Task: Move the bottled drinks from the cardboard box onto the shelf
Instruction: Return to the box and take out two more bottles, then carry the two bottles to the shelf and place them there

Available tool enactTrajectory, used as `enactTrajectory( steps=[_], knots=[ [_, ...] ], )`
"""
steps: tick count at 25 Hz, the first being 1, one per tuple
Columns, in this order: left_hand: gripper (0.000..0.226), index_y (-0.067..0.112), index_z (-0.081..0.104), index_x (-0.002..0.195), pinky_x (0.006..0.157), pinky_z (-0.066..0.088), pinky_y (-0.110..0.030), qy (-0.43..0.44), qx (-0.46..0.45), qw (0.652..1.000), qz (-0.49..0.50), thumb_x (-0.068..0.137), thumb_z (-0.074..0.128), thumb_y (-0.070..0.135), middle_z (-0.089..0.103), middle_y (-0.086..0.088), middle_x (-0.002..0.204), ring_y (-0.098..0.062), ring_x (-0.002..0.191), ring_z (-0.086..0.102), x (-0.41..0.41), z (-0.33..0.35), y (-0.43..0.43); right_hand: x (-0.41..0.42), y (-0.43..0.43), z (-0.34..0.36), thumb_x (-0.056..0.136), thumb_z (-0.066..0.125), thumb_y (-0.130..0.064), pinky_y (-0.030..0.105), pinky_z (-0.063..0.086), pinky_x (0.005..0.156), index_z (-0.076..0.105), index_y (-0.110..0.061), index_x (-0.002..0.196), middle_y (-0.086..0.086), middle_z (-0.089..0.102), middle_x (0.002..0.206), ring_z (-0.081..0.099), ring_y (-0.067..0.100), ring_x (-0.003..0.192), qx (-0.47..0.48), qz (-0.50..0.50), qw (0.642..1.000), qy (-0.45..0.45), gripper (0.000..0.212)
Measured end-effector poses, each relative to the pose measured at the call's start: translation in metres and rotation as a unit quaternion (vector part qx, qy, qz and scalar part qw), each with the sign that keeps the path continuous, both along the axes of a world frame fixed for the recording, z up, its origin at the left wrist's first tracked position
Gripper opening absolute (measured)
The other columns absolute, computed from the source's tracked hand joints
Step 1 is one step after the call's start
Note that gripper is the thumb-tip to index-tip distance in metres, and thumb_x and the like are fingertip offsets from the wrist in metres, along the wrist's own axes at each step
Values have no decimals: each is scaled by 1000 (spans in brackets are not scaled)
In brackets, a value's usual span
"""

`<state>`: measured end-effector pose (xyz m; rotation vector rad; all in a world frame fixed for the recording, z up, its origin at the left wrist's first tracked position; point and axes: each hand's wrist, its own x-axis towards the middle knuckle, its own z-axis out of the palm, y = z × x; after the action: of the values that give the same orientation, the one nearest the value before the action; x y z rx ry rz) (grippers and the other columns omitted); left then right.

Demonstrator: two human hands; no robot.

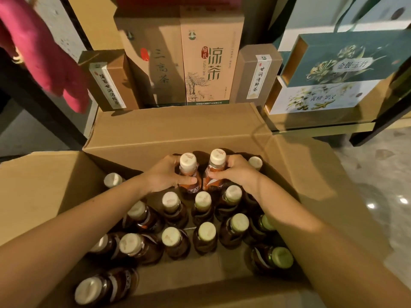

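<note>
1. Gripping confirmed: left hand (165, 175) wraps the left bottle (188, 172); the right bottle (215, 171), just beside it, is wrapped by the right hand (238, 174). Both bottles stand at the far end of the box (155, 134).
2. Risk: lifting may knock neighbouring bottles; several lean loosely.
3. Risk: the shelf (322, 127) is crowded with cartons (209, 63), so placing room looks tight.
4. Hidden: bottle bases and free shelf space. Labels are blurred.

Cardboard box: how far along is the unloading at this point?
Done: nothing evident; no bottle shows on the shelf, which holds tea cartons. In hand: the left hand grips the left bottle, the right hand the right bottle, both raised above the others in the cardboard box. Left: over a dozen capped bottles sit there.
</note>
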<state>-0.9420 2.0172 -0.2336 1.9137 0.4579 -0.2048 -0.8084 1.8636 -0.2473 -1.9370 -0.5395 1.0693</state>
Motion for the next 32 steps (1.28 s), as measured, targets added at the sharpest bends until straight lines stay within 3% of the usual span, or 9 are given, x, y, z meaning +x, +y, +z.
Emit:
enactTrajectory(
  steps=[6, 10, 14, 17, 22, 26, 32],
  knots=[
    [31, 18, 55, 113, 83, 42, -17, -84, -13, 992, 96, 84, 65, 15, 60, 13, 101, 4, 92, 54, -38, 77, -4, -24, 4, 92, 80, 71, -14, 32, 41, 96, 60, -5, 118, 11, 64, 121, 58, 24, 114, 76, -21, 996, -45, 41],
    [38, 13, 52, 121, 90, 44, -26, -180, -11, 967, 182, 85, 63, 18, 63, 3, 106, -7, 99, 59, -66, 126, -6, -54, 6, 156, 85, 66, -17, 36, 41, 102, 59, -9, 120, 7, 64, 121, 57, 21, 115, 179, -24, 981, -77, 37],
    [34, 18, 55, 120, 78, 43, -21, -251, 21, 941, 224, 88, 60, 27, 65, 3, 112, -8, 102, 60, -92, 176, -10, -91, 19, 205, 85, 66, -19, 29, 45, 88, 61, -15, 112, -4, 63, 105, 58, 14, 101, 250, -9, 962, -113, 28],
    [23, 25, 55, 114, 76, 41, -19, -297, 51, 911, 280, 91, 56, 27, 63, 13, 101, 0, 94, 58, -117, 210, -16, -114, 32, 232, 86, 66, -22, 25, 47, 81, 62, -23, 98, -6, 65, 99, 60, 12, 98, 296, 25, 946, -130, 13],
    [28, 22, 51, 121, 93, 39, -34, -311, 128, 860, 384, 94, 50, 29, 61, 5, 113, -11, 104, 55, -165, 242, -35, -149, 56, 258, 84, 68, -31, 38, 46, 97, 61, -16, 116, 3, 65, 118, 60, 19, 112, 346, 87, 922, -151, 36],
    [38, 19, 44, 132, 99, 38, -42, -300, 148, 803, 493, 95, 48, 29, 57, 0, 124, -16, 113, 52, -210, 249, -61, -191, 67, 260, 84, 66, -34, 38, 46, 98, 61, -18, 112, 3, 65, 117, 58, 18, 112, 372, 152, 905, -142, 33],
    [28, 21, 48, 122, 96, 43, -38, -279, 182, 722, 607, 95, 49, 30, 59, -1, 119, -16, 109, 55, -302, 253, -108, -288, 64, 254, 86, 64, -34, 35, 42, 95, 60, -17, 116, -2, 64, 109, 55, 13, 105, 394, 271, 875, -78, 35]
  ],
)
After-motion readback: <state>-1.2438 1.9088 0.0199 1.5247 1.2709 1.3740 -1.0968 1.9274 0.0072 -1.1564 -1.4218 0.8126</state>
